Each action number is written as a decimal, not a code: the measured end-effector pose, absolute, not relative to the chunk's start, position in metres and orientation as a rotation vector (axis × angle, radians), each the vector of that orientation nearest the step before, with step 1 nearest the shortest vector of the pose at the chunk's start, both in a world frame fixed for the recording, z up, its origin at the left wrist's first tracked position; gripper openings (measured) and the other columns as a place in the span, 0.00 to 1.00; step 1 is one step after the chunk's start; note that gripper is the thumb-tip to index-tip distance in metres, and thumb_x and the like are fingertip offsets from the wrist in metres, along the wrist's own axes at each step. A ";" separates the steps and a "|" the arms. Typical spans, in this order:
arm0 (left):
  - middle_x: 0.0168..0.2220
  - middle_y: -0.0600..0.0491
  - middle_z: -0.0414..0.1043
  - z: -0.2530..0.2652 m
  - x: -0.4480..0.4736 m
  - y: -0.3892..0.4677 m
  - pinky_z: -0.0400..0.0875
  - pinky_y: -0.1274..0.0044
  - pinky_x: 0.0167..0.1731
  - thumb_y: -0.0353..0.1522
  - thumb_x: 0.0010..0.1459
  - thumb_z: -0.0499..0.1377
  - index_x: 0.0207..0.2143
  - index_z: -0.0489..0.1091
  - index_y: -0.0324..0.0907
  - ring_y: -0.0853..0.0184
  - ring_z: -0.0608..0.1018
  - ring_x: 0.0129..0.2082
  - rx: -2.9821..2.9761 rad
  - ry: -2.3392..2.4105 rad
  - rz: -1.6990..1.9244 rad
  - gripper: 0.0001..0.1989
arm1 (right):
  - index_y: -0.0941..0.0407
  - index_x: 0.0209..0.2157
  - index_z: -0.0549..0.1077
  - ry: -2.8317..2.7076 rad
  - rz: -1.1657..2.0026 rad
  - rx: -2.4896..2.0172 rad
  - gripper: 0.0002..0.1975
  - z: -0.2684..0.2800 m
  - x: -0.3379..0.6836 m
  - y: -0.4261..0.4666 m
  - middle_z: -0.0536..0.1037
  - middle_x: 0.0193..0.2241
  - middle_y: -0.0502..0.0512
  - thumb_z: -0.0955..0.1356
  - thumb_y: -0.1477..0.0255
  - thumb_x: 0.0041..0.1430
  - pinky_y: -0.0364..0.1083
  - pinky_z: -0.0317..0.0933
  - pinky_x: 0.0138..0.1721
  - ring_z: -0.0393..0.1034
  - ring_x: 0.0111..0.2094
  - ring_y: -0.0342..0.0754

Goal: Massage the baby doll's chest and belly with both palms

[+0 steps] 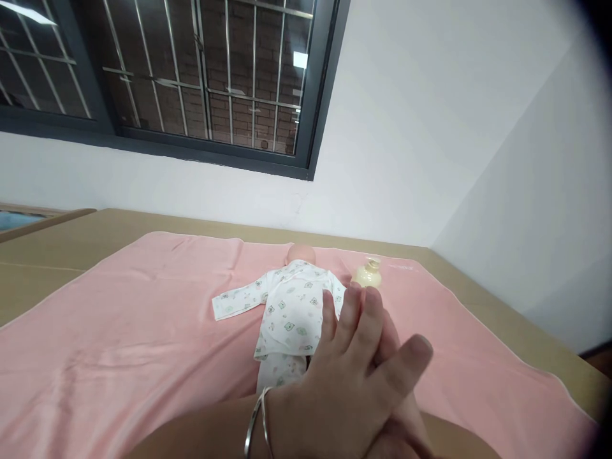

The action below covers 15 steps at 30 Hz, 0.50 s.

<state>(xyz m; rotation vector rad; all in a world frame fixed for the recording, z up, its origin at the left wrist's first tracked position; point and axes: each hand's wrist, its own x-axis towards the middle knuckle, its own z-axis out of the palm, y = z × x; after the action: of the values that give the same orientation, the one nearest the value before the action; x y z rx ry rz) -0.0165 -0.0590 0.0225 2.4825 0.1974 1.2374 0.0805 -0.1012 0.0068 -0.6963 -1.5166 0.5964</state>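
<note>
My left hand, with silver bangles on its wrist, is at the lower middle of the view. Its fingers are stretched out and its palm lies against my right hand. Most of my right hand is hidden behind the left; some of its straight fingers show beside the left thumb. No object shows between the palms. Beyond them lies what looks like a baby doll in a white printed top and matching trousers, one sleeve stretched to the left. A cream pump bottle stands just past my fingertips.
A pink sheet with some creases covers much of the tan padded surface. Behind it rises a white wall with a dark-framed barred window. A side wall meets it at the right.
</note>
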 end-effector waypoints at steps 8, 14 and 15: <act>0.70 0.52 0.21 0.044 -0.025 -0.014 0.25 0.51 0.63 0.50 0.65 0.40 0.67 0.23 0.51 0.52 0.27 0.67 2.332 0.534 1.210 0.37 | 0.42 0.67 0.33 -1.502 0.649 -0.613 0.38 0.005 0.104 -0.022 0.32 0.69 0.39 0.49 0.43 0.61 0.65 0.30 0.67 0.24 0.69 0.53; 0.62 0.45 0.61 0.009 -0.021 0.071 0.54 0.64 0.62 0.44 0.67 0.44 0.60 0.59 0.42 0.58 0.62 0.63 1.887 0.953 1.349 0.25 | 0.47 0.68 0.43 -1.704 0.418 -0.966 0.34 -0.040 0.125 0.048 0.36 0.69 0.45 0.53 0.49 0.66 0.61 0.27 0.67 0.23 0.69 0.52; 0.56 0.45 0.69 0.000 -0.020 0.084 0.61 0.66 0.58 0.43 0.66 0.46 0.54 0.67 0.41 0.59 0.69 0.58 1.840 1.016 1.347 0.22 | 0.47 0.67 0.45 -1.755 0.383 -1.055 0.34 -0.045 0.127 0.054 0.38 0.69 0.46 0.54 0.49 0.65 0.62 0.27 0.67 0.23 0.69 0.54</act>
<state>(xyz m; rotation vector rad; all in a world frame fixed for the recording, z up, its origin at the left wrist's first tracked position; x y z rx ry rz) -0.0200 0.0836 0.0000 1.8400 1.0158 1.3466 0.1267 0.0542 -0.0454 -1.0553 -1.7550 0.3825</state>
